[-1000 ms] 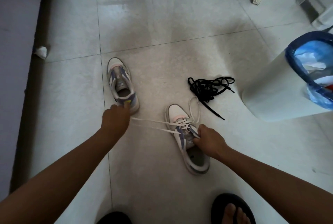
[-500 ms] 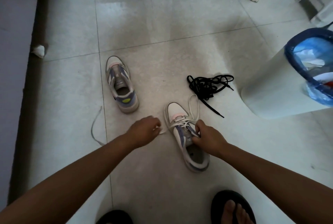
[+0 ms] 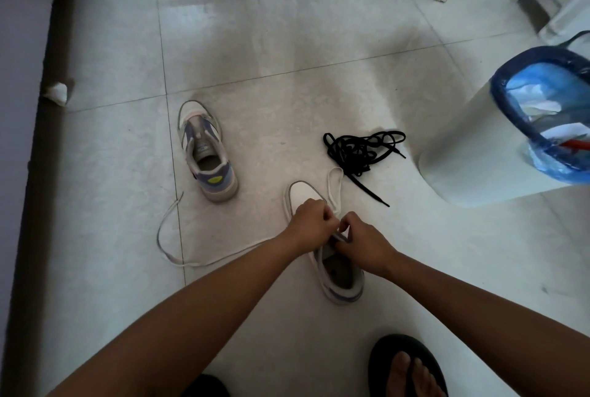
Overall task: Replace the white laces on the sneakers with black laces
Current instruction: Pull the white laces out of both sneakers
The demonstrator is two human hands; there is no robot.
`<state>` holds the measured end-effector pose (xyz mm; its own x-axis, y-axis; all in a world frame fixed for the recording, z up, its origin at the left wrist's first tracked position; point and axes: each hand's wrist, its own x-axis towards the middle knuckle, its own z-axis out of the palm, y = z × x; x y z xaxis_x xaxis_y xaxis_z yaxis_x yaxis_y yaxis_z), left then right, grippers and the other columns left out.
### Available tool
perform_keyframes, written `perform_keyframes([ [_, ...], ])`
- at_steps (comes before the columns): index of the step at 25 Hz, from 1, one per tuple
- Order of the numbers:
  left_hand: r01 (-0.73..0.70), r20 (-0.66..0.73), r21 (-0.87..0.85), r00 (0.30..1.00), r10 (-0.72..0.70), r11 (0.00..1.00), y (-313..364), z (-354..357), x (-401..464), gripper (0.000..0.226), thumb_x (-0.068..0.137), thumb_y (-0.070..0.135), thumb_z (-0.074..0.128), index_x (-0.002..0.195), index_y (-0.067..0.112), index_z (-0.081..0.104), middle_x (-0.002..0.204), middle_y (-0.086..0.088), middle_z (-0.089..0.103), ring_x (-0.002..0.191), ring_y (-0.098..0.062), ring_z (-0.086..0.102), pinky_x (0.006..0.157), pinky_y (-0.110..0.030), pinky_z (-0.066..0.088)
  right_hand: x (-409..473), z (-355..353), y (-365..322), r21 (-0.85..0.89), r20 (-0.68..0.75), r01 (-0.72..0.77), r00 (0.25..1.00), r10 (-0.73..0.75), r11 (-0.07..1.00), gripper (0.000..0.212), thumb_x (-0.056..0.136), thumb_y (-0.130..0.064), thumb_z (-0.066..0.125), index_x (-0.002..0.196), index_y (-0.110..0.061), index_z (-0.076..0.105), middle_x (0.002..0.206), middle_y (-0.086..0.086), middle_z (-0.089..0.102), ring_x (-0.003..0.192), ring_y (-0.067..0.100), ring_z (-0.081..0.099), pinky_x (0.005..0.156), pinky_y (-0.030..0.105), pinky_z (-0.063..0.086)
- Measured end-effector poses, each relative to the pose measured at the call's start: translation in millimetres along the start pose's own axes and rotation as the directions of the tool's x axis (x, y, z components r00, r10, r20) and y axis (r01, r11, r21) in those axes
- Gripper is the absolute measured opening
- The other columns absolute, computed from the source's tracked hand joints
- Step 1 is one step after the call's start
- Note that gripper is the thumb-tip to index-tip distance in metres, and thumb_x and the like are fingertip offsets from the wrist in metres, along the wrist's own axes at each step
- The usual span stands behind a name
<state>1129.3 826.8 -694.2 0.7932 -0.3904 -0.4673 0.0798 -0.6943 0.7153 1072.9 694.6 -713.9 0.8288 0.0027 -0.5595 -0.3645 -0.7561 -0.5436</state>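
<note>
Directly beneath both hands lies the near sneaker, toe pointing away from the person. Since half a second ago, the left hand has moved from beside the shoe onto its lacing area, so that it now meets the right hand over the tongue. Both hands have curled fingers pinching the white lace at the eyelets; the exact eyelet cannot be seen. A loop of that lace stands just beyond the left hand, and a long freed length trails across the floor to the left of the left forearm. One second ago this length was drawn taut; it now lies slack, which indicates that one row has been pulled out and the next row is being loosened.

Farther from the left hand, the second sneaker shows no lace. Beyond the right hand, near the waste bin, the black laces lie in an untouched heap.

Judgement: removal is nearly complete; relacing has not started.
</note>
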Motion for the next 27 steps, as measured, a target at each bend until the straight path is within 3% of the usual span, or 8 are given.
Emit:
perform_keyframes([
  [3,0.076,0.203,-0.403,0.979,0.008,0.912,-9.9,-15.7,-12.7,0.011,0.091,0.011,0.049,0.080,0.014,0.049,0.066,0.001,0.059,0.058,-0.010,0.052,0.051,-0.020,0.041,0.9,1.6,1.5,0.022,-0.014,-0.009,1.000,0.009,1.000,0.028,0.086,-0.031,0.062,0.097,-0.017,0.041,0.066,-0.003,0.051,0.058,0.014,0.048,0.055,0.030,0.037],
  [7,0.300,0.338,-0.395,0.926,-0.166,0.868,-43.5,-31.6,-35.0,0.018,0.096,0.023,0.039,0.082,0.015,0.047,0.052,-0.003,0.058,0.043,-0.014,0.048,0.041,-0.018,0.031,2.8,1.0,3.4,0.038,-0.006,-0.031,0.999,0.032,0.999,0.030,0.082,-0.031,0.065,0.096,-0.018,0.042,0.065,-0.002,0.050,0.057,0.014,0.044,0.054,0.030,0.034],
  [11,0.549,0.602,0.251,0.557,-0.572,0.798,-101.4,-48.5,-71.7,0.047,0.100,0.021,0.025,0.071,0.014,0.061,0.103,-0.016,0.070,0.054,-0.009,0.066,0.046,-0.016,0.035,3.1,1.9,3.6,0.038,0.003,-0.026,1.000,0.026,0.999,0.030,0.082,-0.032,0.064,0.096,-0.018,0.042,0.064,-0.003,0.049,0.057,0.013,0.043,0.054,0.029,0.034],
  [13,0.506,0.523,0.552,0.409,-0.748,0.663,-118.8,-52.4,-86.5,0.042,0.102,0.025,0.030,0.091,0.007,0.067,0.121,-0.015,0.063,0.085,-0.014,0.072,0.060,-0.021,0.048,3.6,2.3,3.2,0.039,0.010,-0.022,1.000,0.022,0.999,0.030,0.082,-0.032,0.064,0.096,-0.018,0.042,0.063,-0.003,0.049,0.056,0.013,0.042,0.053,0.028,0.034],
  [16,0.262,0.333,0.754,0.638,-0.694,0.602,-121.6,-62.8,-87.6,0.049,0.093,0.025,0.056,0.132,-0.001,0.043,0.127,-0.013,0.058,0.099,-0.023,0.068,0.067,-0.025,0.053,3.4,1.7,3.2,0.041,0.011,-0.019,1.000,0.019,0.999,0.029,0.082,-0.030,0.064,0.096,-0.018,0.041,0.063,-0.003,0.048,0.056,0.013,0.042,0.053,0.028,0.034],
  [20,0.053,0.189,0.599,0.960,-0.206,0.799,-85.3,-65.0,-57.4,0.025,0.095,0.033,0.050,0.107,0.012,0.057,0.113,-0.007,0.062,0.103,-0.023,0.058,0.078,-0.030,0.044,2.9,2.4,2.3,0.028,0.012,-0.020,1.000,0.020,0.999,0.029,0.083,-0.030,0.064,0.097,-0.018,0.041,0.065,-0.003,0.048,0.057,0.012,0.043,0.053,0.027,0.034],
  [23,-0.102,0.057,0.420,0.995,0.086,0.902,-44.0,-42.8,-27.7,0.021,0.096,0.031,0.047,0.101,0.014,0.058,0.104,-0.006,0.062,0.095,-0.023,0.057,0.073,-0.031,0.041,3.2,2.4,1.0,0.020,0.010,-0.016,1.000,0.016,1.000,0.028,0.085,-0.030,0.063,0.096,-0.019,0.040,0.065,-0.004,0.048,0.056,0.011,0.043,0.051,0.023,0.034],
  [27,-0.314,0.170,0.602,0.949,0.266,0.734,-8.8,-14.6,4.2,0.027,0.094,0.024,0.046,0.111,0.010,0.061,0.112,-0.009,0.053,0.105,-0.024,0.050,0.073,-0.032,0.038,2.3,3.2,1.4,0.028,0.017,-0.010,1.000,0.010,1.000,0.026,0.088,-0.027,0.061,0.099,-0.019,0.039,0.067,-0.006,0.049,0.058,0.010,0.047,0.053,0.020,0.037],
])
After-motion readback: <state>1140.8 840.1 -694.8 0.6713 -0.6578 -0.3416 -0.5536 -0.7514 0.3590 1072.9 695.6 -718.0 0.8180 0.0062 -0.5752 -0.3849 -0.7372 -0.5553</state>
